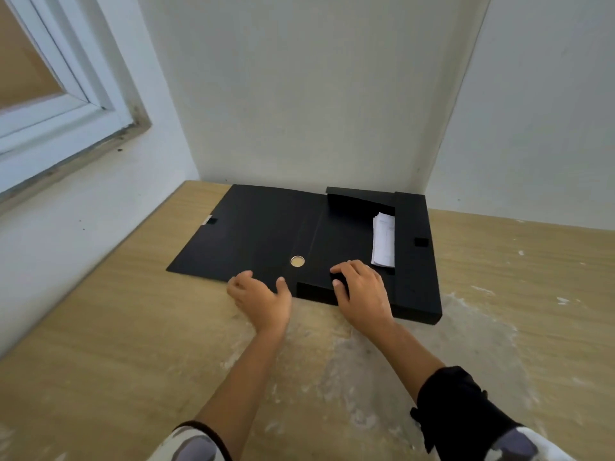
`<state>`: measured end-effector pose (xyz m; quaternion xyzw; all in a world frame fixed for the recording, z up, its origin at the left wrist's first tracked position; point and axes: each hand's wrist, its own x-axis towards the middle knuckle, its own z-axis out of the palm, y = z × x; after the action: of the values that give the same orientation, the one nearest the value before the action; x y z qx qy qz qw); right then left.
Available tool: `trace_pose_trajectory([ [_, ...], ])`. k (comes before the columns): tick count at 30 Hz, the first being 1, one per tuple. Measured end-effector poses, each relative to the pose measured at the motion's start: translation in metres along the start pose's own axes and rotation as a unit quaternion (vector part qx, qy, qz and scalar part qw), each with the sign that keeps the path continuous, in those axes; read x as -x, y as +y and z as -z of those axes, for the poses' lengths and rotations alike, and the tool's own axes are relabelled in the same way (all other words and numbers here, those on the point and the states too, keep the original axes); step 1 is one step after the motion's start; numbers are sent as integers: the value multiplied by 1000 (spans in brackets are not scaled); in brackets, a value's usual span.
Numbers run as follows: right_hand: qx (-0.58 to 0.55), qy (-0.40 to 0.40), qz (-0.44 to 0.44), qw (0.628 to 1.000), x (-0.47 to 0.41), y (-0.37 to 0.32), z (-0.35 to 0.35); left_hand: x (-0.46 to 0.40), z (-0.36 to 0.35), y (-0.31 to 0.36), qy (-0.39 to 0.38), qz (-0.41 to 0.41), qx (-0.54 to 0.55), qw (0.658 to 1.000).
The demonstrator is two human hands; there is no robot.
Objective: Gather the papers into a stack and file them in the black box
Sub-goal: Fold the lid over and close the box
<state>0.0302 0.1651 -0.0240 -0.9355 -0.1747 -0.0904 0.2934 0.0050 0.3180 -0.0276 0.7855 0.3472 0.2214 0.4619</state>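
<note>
Papers (383, 240) lie in the open black box (412, 287) on a scuffed wooden table (100, 344); both hands rest released.

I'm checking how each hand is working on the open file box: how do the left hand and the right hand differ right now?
The left hand rests at the near edge of the box's flat open lid, fingers spread, gripping nothing. The right hand sits on the near flap of the box's tray, where the papers lie, fingers curled over that flap. Both are bare, palm down, at the black box's near edge.
</note>
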Motion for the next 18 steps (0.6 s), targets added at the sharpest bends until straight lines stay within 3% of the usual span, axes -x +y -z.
trace_pose_trajectory([
  [3,-7,-3,-1,1000,-2,3,-1,-3,0,3,54,77,178,979],
  [6,-3,0,7,1000,-3,4,-2,-3,4,2,63,62,209,974],
  [10,-7,-7,3,1000,-2,5,-3,-3,11,3,80,-15,190,979],
  [14,-42,-8,3,999,-2,4,1,-1,15,10,59,-149,135,978],
  [18,-181,7,-38,983,-7,2,17,5,15,18,12,-288,65,955],
])
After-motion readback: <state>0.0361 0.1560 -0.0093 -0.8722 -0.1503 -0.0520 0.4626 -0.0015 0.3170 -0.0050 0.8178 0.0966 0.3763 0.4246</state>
